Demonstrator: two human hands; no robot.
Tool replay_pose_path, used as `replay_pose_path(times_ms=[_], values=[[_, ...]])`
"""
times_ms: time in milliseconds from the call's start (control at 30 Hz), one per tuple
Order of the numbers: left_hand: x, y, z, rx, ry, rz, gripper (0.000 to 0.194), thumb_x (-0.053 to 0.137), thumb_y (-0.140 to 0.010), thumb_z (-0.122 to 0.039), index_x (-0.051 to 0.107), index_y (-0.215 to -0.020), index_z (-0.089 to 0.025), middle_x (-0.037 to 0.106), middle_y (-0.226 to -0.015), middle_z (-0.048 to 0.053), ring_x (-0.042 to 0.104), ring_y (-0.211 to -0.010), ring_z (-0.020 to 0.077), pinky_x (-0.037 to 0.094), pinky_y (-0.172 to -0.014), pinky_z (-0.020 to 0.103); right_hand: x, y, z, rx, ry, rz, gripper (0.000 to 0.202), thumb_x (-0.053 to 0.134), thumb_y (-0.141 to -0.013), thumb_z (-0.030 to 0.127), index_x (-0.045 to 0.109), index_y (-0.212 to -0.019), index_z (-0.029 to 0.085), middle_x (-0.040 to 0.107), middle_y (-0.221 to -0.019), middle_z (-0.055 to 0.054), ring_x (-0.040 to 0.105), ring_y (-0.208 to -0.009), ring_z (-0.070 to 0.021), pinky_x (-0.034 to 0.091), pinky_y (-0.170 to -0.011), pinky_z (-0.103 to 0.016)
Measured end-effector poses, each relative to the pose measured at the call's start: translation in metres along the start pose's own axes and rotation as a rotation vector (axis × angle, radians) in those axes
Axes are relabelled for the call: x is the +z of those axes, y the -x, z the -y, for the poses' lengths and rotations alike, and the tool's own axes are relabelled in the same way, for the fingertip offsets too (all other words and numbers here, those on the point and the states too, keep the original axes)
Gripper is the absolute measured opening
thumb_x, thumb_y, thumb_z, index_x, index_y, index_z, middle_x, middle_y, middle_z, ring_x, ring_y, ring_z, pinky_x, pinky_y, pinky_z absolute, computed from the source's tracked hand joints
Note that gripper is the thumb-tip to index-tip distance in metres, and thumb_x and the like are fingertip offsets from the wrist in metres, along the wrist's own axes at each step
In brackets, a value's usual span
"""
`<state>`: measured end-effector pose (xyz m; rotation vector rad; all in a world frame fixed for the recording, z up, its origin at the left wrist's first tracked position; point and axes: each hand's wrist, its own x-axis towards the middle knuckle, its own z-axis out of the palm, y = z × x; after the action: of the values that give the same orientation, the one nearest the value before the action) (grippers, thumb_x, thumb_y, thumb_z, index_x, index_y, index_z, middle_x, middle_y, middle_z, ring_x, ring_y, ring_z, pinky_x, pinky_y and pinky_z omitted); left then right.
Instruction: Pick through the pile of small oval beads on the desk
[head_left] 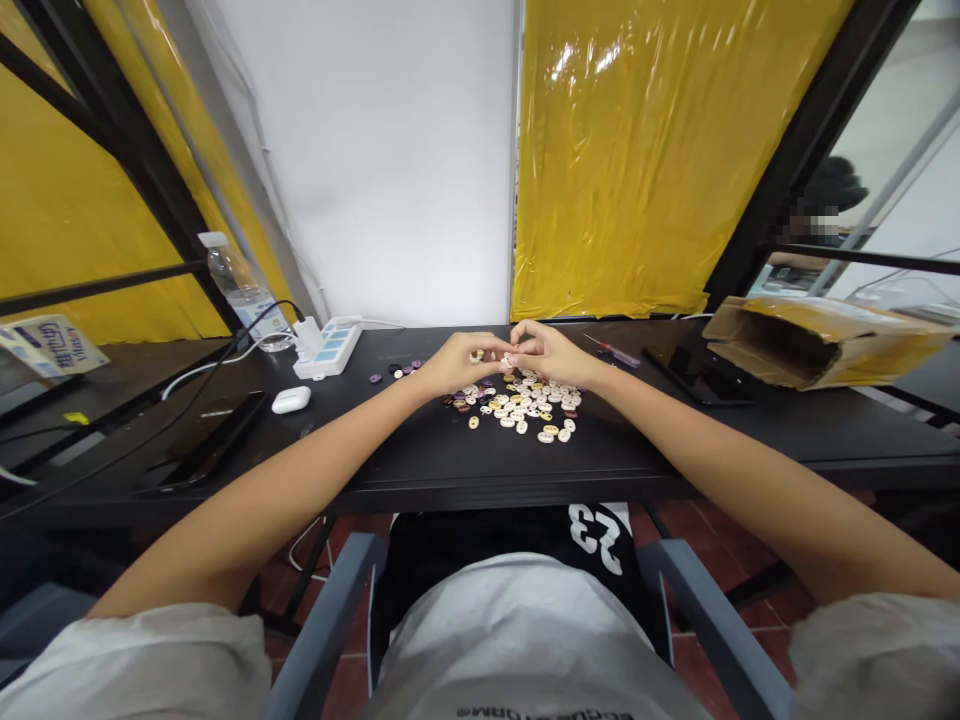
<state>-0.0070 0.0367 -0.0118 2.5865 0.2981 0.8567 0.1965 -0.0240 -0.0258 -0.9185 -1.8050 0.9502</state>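
Observation:
Many small oval pieces, mostly cream with some yellow, brown and purple, lie scattered on the black table. Above the far side of this pile my left hand and my right hand meet at the fingertips. Both hands are closed around small pale pieces, their fingers pinched together. A yellowish piece shows by the fingers of my left hand. Some purple and white pieces lie left of my left hand.
At the left are a power strip, a white earphone case, a dark phone and a water bottle. To the right are a screwdriver, a dark tablet and an open cardboard box. Behind it a person's dark hair shows.

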Motion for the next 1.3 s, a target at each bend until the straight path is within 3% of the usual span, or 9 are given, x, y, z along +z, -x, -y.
replay_pose_path(times_ms=[100,300,467,633,1133,1300], values=[[-0.002,0.000,-0.004,0.038,-0.042,0.032,0.024,0.068,-0.084,-0.036,0.075,-0.100,-0.019,0.071,-0.087,0.006,0.060,-0.074,0.0148,0.045,-0.071,0.028,-0.001,0.000,0.001,0.025,-0.011,0.023,0.042,0.073,-0.078,0.043,0.041,-0.095,0.023,0.071,-0.074,-0.001,0.042,-0.042,-0.0061,0.027,-0.040,-0.020],[-0.004,-0.001,-0.008,0.078,-0.086,-0.028,0.020,0.068,-0.084,-0.035,0.074,-0.091,-0.018,0.072,-0.082,0.005,0.061,-0.071,0.0135,0.046,-0.068,0.027,-0.003,0.002,0.007,0.041,0.032,-0.008,0.039,0.072,-0.080,0.043,0.042,-0.095,0.024,0.068,-0.069,0.002,0.038,-0.041,-0.0064,0.027,-0.038,-0.021],[-0.002,0.000,-0.010,0.048,-0.098,0.002,0.022,0.070,-0.083,-0.034,0.073,-0.093,-0.015,0.074,-0.080,0.006,0.064,-0.070,0.0141,0.047,-0.067,0.027,-0.003,0.002,0.004,0.025,0.028,0.014,0.036,0.070,-0.081,0.041,0.043,-0.098,0.023,0.067,-0.067,0.002,0.038,-0.042,-0.0066,0.027,-0.039,-0.022],[0.001,0.002,-0.014,0.042,-0.116,-0.043,0.022,0.067,-0.085,-0.035,0.073,-0.095,-0.016,0.074,-0.081,0.006,0.064,-0.069,0.0142,0.048,-0.067,0.027,-0.005,0.002,0.005,0.007,0.035,0.010,0.035,0.071,-0.080,0.038,0.045,-0.099,0.024,0.066,-0.071,0.001,0.052,-0.053,-0.0108,0.035,-0.044,-0.024],[0.002,0.002,-0.007,0.195,-0.250,-0.071,0.021,0.060,-0.091,-0.032,0.069,-0.101,-0.016,0.068,-0.083,0.007,0.062,-0.076,0.0155,0.048,-0.072,0.030,-0.004,0.003,0.010,0.002,0.064,-0.073,0.032,0.073,-0.077,0.036,0.048,-0.093,0.024,0.063,-0.069,0.001,0.060,-0.063,-0.0153,0.044,-0.051,-0.026],[0.002,0.000,-0.003,0.260,-0.297,-0.051,0.023,0.055,-0.094,-0.030,0.067,-0.110,-0.018,0.068,-0.093,0.009,0.061,-0.086,0.0178,0.049,-0.079,0.034,-0.006,0.001,0.008,-0.017,0.075,-0.093,0.029,0.073,-0.078,0.033,0.049,-0.092,0.023,0.061,-0.065,0.002,0.059,-0.062,-0.0158,0.045,-0.053,-0.027]])
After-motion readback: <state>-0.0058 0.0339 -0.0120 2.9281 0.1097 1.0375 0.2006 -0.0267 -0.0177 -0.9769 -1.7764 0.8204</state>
